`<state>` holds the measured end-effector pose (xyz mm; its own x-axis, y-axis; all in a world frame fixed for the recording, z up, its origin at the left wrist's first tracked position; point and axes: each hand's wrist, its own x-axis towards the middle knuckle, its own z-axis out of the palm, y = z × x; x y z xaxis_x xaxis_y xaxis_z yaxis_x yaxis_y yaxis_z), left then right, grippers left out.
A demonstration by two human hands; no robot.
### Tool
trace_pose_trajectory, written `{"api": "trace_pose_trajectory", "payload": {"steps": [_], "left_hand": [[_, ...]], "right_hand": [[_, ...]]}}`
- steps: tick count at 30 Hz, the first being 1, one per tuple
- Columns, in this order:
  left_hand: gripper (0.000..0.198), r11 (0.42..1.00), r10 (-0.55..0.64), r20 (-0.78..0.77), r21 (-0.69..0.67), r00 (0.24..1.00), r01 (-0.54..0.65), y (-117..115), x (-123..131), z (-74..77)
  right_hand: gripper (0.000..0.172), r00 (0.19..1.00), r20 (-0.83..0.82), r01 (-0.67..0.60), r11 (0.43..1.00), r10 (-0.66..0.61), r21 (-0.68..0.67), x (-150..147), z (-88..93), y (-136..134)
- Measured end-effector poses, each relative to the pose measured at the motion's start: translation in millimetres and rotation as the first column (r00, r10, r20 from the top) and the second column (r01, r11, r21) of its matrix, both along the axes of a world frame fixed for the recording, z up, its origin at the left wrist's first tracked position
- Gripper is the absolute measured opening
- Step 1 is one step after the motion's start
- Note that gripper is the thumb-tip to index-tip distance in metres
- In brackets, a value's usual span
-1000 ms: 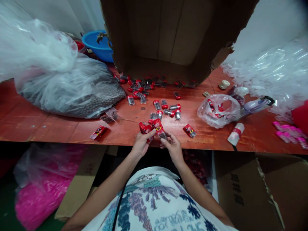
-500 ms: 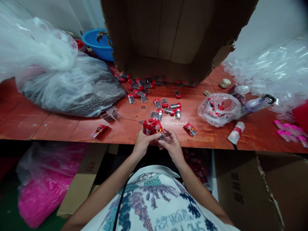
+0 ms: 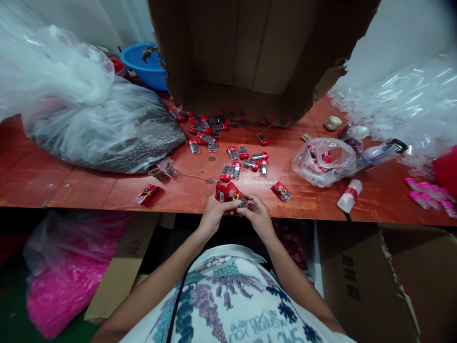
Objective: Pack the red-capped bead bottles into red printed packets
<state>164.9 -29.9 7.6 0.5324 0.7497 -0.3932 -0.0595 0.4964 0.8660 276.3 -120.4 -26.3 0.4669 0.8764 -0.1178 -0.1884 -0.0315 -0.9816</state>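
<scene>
At the near edge of the table (image 3: 71, 190), the left hand (image 3: 214, 216) grips a small bunch of red packets (image 3: 228, 191) while the right hand (image 3: 257, 216) pinches a clear capsule of dark beads (image 3: 243, 203) against them. It looks like a packing step, capsule going into a packet; next the capsule's end must meet the packet mouth. Farther out lie loose red-capped capsules (image 3: 246, 159), then a torn cardboard box (image 3: 250, 52).

My hands pinch glossy red printed plastic sachets (image 3: 228, 192) over the smooth reddish varnished wooden table (image 3: 71, 183); behind stands a matt, rough-torn brown cardboard box (image 3: 250, 52).
</scene>
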Motion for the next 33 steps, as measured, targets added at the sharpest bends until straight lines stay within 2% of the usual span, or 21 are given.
{"api": "trace_pose_trajectory", "payload": {"steps": [6,13,15,17,19,21,23,24,25,27,29,31,33], "left_hand": [[0.024,0.999,-0.045,0.032,-0.008,0.999,0.045,-2.0,0.1,-8.7],[0.023,0.998,-0.036,0.031,-0.041,0.999,0.037,-4.6,4.6,-8.6],[0.025,0.995,-0.021,0.062,-0.092,0.998,0.027,-3.2,4.6,-7.1],[0.027,0.980,0.033,0.103,-0.201,0.994,-0.012,0.8,3.3,-5.3],[0.024,0.943,0.094,0.132,-0.331,0.987,-0.045,6.0,1.2,-3.9],[0.018,0.909,0.130,0.147,-0.413,0.981,-0.058,10.1,-0.3,-3.9],[0.017,0.899,0.161,0.150,-0.431,0.976,-0.082,10.9,0.0,-5.3],[0.018,0.902,0.176,0.153,-0.420,0.972,-0.097,9.9,0.9,-6.3],[0.019,0.909,0.190,0.157,-0.402,0.969,-0.113,8.1,2.0,-7.5],[0.019,0.924,0.208,0.164,-0.356,0.964,-0.139,3.8,3.7,-9.6],[0.020,0.937,0.211,0.170,-0.317,0.963,-0.150,0.8,3.1,-11.0],[0.023,0.941,0.226,0.170,-0.293,0.959,-0.170,1.2,-0.7,-11.6],[0.028,0.938,0.264,0.160,-0.271,0.951,-0.215,4.9,-7.1,-11.8]], "right_hand": [[0.039,0.992,0.106,0.071,0.997,-0.068,-0.022,3.4,-2.8,-3.1],[0.037,0.996,-0.042,0.078,0.995,-0.080,-0.059,-0.1,2.9,-4.6],[0.037,0.993,-0.009,0.120,0.990,-0.121,-0.076,7.2,0.5,-7.7],[0.039,0.973,0.100,0.218,0.970,-0.208,-0.110,22.5,-2.8,-14.1],[0.042,0.907,0.309,0.341,0.930,-0.287,-0.138,41.8,-4.3,-22.8],[0.043,0.773,0.551,0.445,0.888,-0.314,-0.118,56.2,-2.7,-30.3],[0.041,0.651,0.698,0.477,0.876,-0.299,-0.069,57.2,1.7,-32.2],[0.038,0.635,0.721,0.449,0.892,-0.277,-0.053,51.8,4.3,-30.0],[0.035,0.658,0.714,0.390,0.919,-0.241,-0.050,43.0,6.7,-25.7],[0.029,0.762,0.636,0.201,0.978,-0.117,-0.061,20.1,9.9,-11.9],[0.030,0.836,0.548,0.073,0.996,-0.033,-0.051,-1.2,10.9,4.9],[0.032,0.840,0.542,0.015,0.999,0.011,-0.043,-14.2,11.0,19.8],[0.036,0.781,0.622,-0.024,0.998,0.059,-0.065,-18.8,11.2,30.3]]}}
